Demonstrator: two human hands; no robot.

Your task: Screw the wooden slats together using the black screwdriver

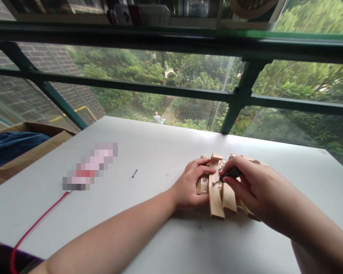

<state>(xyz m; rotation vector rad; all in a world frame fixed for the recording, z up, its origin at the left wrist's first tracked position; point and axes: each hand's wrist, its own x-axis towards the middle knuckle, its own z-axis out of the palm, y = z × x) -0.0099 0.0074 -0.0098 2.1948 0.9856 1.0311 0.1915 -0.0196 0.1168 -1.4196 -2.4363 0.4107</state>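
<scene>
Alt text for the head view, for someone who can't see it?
A right hand holds a small dark-handled tool, tip at a wooden slat, while the left hand steadies the wooden assembly on a white table. To the left lie a small metal piece and a blurred-out object with a red cord; trees show behind.

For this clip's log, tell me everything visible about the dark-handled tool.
The dark-handled tool has a thin, metallic-looking shaft. The right hand grips its handle, the fingers hiding part of it. It slants down leftward in the picture, its tip at a small dark spot on a pale wooden bar; the tip's shape is too small to tell.
</scene>
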